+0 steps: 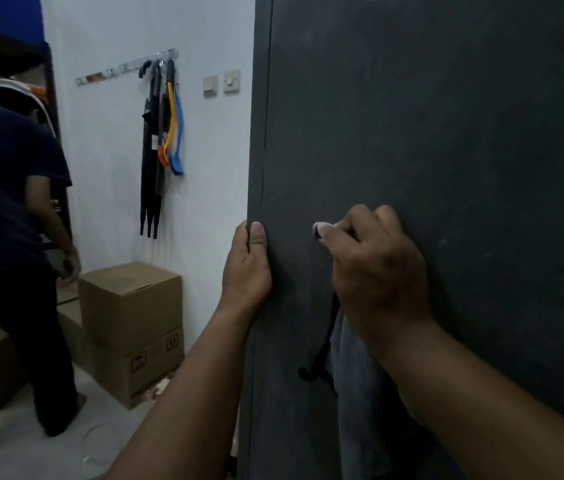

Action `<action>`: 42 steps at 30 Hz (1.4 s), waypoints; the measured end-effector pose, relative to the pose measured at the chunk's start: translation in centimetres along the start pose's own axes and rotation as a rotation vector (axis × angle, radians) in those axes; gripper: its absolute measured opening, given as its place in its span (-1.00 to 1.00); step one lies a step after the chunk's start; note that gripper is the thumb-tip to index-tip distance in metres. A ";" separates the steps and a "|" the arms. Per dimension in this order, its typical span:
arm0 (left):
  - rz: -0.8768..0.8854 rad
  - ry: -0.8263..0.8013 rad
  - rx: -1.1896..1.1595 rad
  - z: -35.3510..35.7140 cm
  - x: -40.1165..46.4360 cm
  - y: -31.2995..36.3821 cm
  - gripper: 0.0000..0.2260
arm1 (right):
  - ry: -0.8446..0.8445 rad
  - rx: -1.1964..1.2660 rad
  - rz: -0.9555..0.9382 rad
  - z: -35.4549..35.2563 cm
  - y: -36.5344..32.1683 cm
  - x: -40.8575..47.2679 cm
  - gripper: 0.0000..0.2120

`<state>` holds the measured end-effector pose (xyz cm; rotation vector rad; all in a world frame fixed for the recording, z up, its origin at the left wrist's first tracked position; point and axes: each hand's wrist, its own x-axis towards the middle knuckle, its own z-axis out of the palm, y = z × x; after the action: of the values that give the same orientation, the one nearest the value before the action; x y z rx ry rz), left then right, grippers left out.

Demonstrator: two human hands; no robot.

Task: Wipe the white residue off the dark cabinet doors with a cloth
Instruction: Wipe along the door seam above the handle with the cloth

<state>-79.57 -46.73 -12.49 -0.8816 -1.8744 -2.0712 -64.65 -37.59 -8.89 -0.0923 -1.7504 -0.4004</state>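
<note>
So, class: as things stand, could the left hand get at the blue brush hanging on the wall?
Probably not. The left hand grips the edge of the cabinet door, and the blue brush hangs well off to the left and farther back on the wall. Nothing blocks it, but it looks beyond arm's reach without stepping closer.

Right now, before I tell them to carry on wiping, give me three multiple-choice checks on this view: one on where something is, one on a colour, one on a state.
1. Where is the left hand?
A. on the cabinet door's left edge
B. flat on the wall
C. on the boxes

2. What colour is the brush hanging lowest on the right of the wall rack?
A. red
B. blue
C. green

3. What is the right hand doing?
A. hanging idle
B. lying open and flat
C. gripping the grey cloth, which hangs below it

Answers:
1 A, thumb and fingers wrap the edge.
2 B, it is plainly blue.
3 C, curled fingers pinch the cloth against the door.
</note>
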 end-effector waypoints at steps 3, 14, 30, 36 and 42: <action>-0.009 -0.015 -0.007 -0.3 -0.1 -0.4 -0.59 | 0.045 -0.051 0.024 -0.6 0.7 1.1 -0.93; -0.059 -0.007 -0.059 -0.8 -0.8 0.0 -0.65 | -0.131 -0.034 0.046 0.8 -3.5 -1.8 -0.87; 0.018 0.044 -0.033 -1.4 -2.7 -0.5 -0.61 | -0.168 -0.032 0.084 2.0 -5.1 -1.9 -0.93; 0.006 0.006 0.000 -1.6 -2.6 -1.2 -0.63 | 0.162 0.041 0.306 1.2 -2.6 0.0 -0.76; -0.036 0.090 -0.016 -0.7 -2.9 -0.9 -0.57 | -0.135 -0.053 0.093 2.4 -6.2 1.7 -0.72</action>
<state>-77.88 -47.92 -14.84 -0.7506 -1.8428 -2.1122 -68.98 -42.89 -9.02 -0.2426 -1.8604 -0.3804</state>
